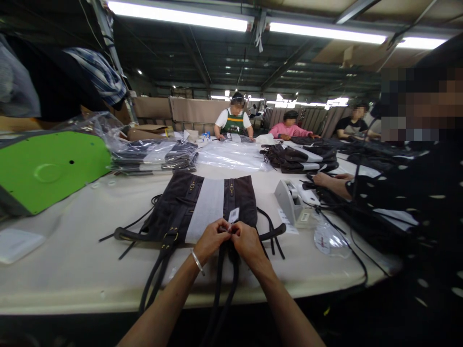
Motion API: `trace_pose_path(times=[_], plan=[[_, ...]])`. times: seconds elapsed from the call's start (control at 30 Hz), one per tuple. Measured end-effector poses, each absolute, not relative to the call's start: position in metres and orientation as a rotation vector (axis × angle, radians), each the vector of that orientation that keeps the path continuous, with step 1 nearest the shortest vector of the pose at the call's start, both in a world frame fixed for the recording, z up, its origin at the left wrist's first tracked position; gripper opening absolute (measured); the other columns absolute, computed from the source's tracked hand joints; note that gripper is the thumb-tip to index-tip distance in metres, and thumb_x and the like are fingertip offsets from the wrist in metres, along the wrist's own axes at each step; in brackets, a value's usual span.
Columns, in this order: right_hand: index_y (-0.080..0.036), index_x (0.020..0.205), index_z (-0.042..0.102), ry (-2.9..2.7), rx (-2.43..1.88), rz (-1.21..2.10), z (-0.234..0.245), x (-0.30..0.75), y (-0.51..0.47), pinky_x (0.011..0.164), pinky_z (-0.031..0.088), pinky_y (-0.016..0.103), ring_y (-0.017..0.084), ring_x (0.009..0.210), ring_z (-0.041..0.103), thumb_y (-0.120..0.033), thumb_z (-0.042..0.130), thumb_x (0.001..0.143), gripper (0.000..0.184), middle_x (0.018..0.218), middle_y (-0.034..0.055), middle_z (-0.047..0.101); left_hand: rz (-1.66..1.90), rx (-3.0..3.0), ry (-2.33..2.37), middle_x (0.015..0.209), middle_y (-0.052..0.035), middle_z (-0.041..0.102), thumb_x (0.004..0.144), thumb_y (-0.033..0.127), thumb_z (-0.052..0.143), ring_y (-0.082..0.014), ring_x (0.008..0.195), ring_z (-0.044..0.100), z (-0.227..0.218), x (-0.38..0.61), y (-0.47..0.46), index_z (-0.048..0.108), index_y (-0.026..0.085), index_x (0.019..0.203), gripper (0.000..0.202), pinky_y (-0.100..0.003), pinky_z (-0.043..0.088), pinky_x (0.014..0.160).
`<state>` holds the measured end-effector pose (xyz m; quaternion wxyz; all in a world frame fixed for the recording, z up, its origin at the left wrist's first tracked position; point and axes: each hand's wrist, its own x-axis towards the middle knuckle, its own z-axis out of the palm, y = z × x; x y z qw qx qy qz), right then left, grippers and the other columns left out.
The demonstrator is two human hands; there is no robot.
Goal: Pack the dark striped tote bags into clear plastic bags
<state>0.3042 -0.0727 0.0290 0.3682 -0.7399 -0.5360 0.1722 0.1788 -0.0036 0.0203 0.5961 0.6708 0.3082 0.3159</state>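
A dark handbag [170,205] lies flat on the table in front of me, with buckled straps and a white paper strip [206,207] down its middle. Its long handles hang over the table's near edge. My left hand [214,237] and my right hand [248,243] meet at the bag's near edge, right of the strip. Both are closed in a pinch, fingertips almost touching. A small white tag with a printed code [234,214] sticks up just beyond them. What the fingertips grip is too small to make out.
A grey dispenser [292,202] stands right of the bag, near a clear plastic piece [331,238]. A green machine [54,168] is at left. Plastic-wrapped bags [155,156] and dark bags [300,156] are stacked behind. A co-worker's hand [327,180] works at right; others sit across.
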Motion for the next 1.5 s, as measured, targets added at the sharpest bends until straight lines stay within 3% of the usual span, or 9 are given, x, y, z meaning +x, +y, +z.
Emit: trace_pose_path(times=[0.17,0.3,0.5,0.8,1.0,1.13,1.23,1.4,1.5], plan=[[-0.02,0.074,0.061,-1.091,-1.744,0.656,0.02,0.306,-0.074,0.052,0.041,0.023,0.014,0.054,0.061,-0.013,0.062,0.069,0.009,0.059,-0.0043,0.061,0.817,1.62,0.657,0.083,-0.0014,0.067,0.068,0.022,0.064,-0.0185,0.085,0.06,0.013,0.179,-0.008,0.058,0.018,0.072,0.008,-0.028,0.044,0.081],[-0.02,0.072,0.053,-0.91,-1.628,0.899,0.017,0.31,-0.072,0.04,0.038,0.021,0.012,0.043,0.057,-0.017,0.067,0.063,0.016,0.05,-0.0085,0.055,0.87,1.596,0.619,0.09,-0.0026,0.067,0.07,0.023,0.064,-0.0192,0.089,0.061,0.011,0.179,-0.013,0.057,0.018,0.072,0.009,-0.029,0.045,0.085],[-0.018,0.077,0.055,-0.871,-1.516,1.055,0.014,0.314,-0.077,0.04,0.042,0.019,0.012,0.046,0.061,-0.022,0.066,0.061,0.02,0.052,-0.0066,0.06,0.887,1.693,0.701,0.076,0.0004,0.063,0.071,0.022,0.062,-0.0171,0.078,0.058,0.008,0.178,-0.016,0.061,0.018,0.074,0.005,-0.028,0.045,0.076],[-0.019,0.081,0.052,-0.807,-1.505,1.011,0.016,0.304,-0.072,0.041,0.048,0.02,0.012,0.045,0.061,-0.017,0.06,0.058,0.025,0.05,-0.0079,0.06,0.928,1.615,0.615,0.08,-0.0009,0.065,0.072,0.022,0.063,-0.0174,0.081,0.06,0.006,0.176,-0.015,0.06,0.018,0.074,0.006,-0.029,0.045,0.08],[-0.02,0.082,0.05,-0.874,-1.571,1.005,0.008,0.304,-0.082,0.029,0.039,0.019,0.015,0.039,0.059,-0.028,0.068,0.057,0.032,0.051,-0.0076,0.06,0.939,1.626,0.661,0.075,0.0004,0.061,0.068,0.019,0.061,-0.0166,0.076,0.056,0.0,0.176,-0.013,0.06,0.018,0.073,0.005,-0.028,0.044,0.074],[-0.02,0.084,0.05,-0.858,-1.536,0.988,0.006,0.304,-0.084,0.037,0.048,0.023,0.017,0.046,0.063,-0.03,0.069,0.055,0.036,0.052,-0.007,0.061,0.964,1.621,0.636,0.076,-0.0005,0.062,0.068,0.018,0.061,-0.017,0.078,0.058,-0.005,0.178,-0.012,0.061,0.018,0.073,0.005,-0.028,0.044,0.077],[-0.019,0.088,0.051,-0.802,-1.479,1.034,0.01,0.303,-0.081,0.049,0.054,0.027,0.016,0.051,0.065,-0.026,0.069,0.054,0.039,0.056,-0.0065,0.063,1.009,1.602,0.582,0.089,-0.0032,0.064,0.066,0.014,0.06,-0.0187,0.087,0.061,-0.005,0.178,-0.012,0.06,0.018,0.071,0.007,-0.031,0.045,0.085],[-0.018,0.094,0.057,-0.896,-1.51,1.106,0.019,0.309,-0.074,0.052,0.054,0.028,0.016,0.053,0.063,-0.019,0.065,0.055,0.039,0.059,-0.0061,0.063,1.043,1.637,0.579,0.114,-0.0085,0.064,0.068,0.011,0.061,-0.0235,0.115,0.057,-0.005,0.177,-0.013,0.064,0.019,0.072,0.009,-0.036,0.039,0.101],[-0.016,0.095,0.063,-0.946,-1.539,1.225,0.026,0.316,-0.071,0.057,0.055,0.03,0.017,0.057,0.065,-0.017,0.064,0.054,0.041,0.06,-0.0037,0.065,1.039,1.658,0.556,0.119,-0.0099,0.062,0.071,0.012,0.062,-0.025,0.121,0.054,-0.006,0.175,-0.012,0.065,0.019,0.074,0.008,-0.037,0.037,0.103]])
